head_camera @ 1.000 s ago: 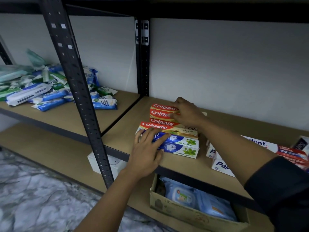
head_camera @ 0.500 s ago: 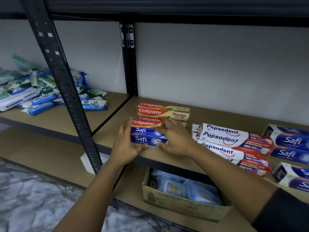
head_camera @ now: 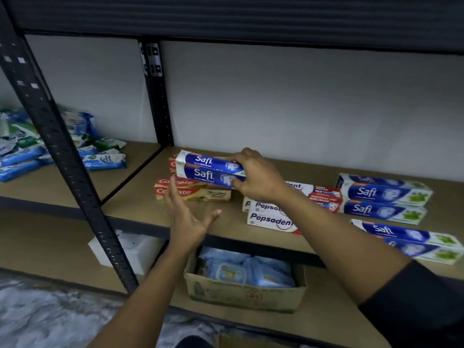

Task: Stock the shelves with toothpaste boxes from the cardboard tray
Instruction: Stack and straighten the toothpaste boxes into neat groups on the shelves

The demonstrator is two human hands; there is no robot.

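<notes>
My right hand grips a blue Safi toothpaste box pair, lifted above the Colgate boxes on the wooden shelf. The fingers curl round the boxes' right end. My left hand hovers in front of the Colgate boxes with straight, spread fingers, holding nothing. Pepsodent boxes lie to the right under my right forearm. More Safi boxes sit at the far right, with another pair nearer the shelf's front edge.
A black upright post stands left of my hands. Wet-wipe packs are piled on the left shelf. On the shelf below sit a cardboard box of blue packs and a white box. The floor is marbled.
My right hand has picked the Safi boxes up from the front of the Colgate stack and raised them over it. My left hand has let go and drawn back, fingers spread.
</notes>
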